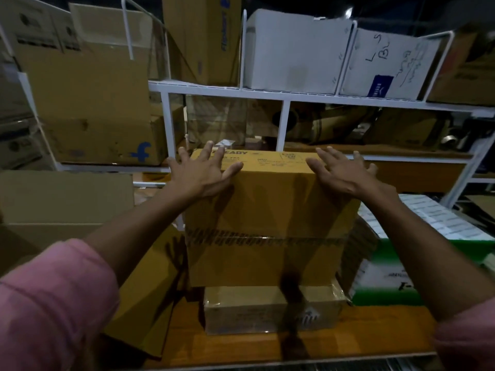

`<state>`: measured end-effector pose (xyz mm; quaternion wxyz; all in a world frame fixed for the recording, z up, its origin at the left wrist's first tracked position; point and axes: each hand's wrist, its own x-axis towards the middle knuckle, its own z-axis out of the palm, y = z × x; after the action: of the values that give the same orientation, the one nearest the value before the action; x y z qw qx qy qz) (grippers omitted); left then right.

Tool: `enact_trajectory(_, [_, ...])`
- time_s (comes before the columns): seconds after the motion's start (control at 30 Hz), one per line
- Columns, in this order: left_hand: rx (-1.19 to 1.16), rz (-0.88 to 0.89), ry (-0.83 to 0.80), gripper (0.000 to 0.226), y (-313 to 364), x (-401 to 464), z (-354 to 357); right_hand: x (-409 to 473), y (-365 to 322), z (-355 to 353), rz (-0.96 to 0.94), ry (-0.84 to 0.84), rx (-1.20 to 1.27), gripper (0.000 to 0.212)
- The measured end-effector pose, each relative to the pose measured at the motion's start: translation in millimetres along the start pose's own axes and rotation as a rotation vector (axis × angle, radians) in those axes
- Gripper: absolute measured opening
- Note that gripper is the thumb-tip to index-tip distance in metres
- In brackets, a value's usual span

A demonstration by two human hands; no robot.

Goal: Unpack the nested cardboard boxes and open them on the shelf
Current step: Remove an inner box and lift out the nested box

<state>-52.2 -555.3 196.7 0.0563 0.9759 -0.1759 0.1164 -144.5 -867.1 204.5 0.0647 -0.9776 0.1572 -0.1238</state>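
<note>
I see the white shelf (267,93) behind, stacked with cartons. On the wooden worktop (348,341) the yellow box (265,210) sits taped shut atop a smaller box (267,309). I judge the step as seizing the yellow box; next, I must close both hands on its far corners. My left hand (199,172) and right hand (345,172) lie flat there, fingers (206,151) spread, released, grasping nothing.

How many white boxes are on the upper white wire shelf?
2. One white box sits mid-shelf; a second with handwriting stands right of it, past a wire divider. Others may be hidden behind.
</note>
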Motion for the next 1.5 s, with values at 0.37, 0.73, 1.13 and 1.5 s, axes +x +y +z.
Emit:
enact_trajectory(0.37, [-0.114, -0.064, -0.368, 0.116, -7, 105, 4, 91, 33, -3, 0.04, -0.292, 0.035, 0.104])
enact_trajectory(0.73, [-0.165, -0.064, -0.351, 0.112, -17, 87, -1, 80, 33, -8, 0.05, -0.294, 0.088, 0.104])
enact_trajectory(1.13, [-0.234, 0.084, 0.276, 0.091, -21, -9, -2, -12, 30, -16, -0.066, 0.173, 0.246, 0.108])
enact_trajectory(1.5, [-0.396, -0.016, 0.13, 0.071, -27, -122, 158, -129, 52, 174, 0.036, 0.206, 0.389, 0.075])
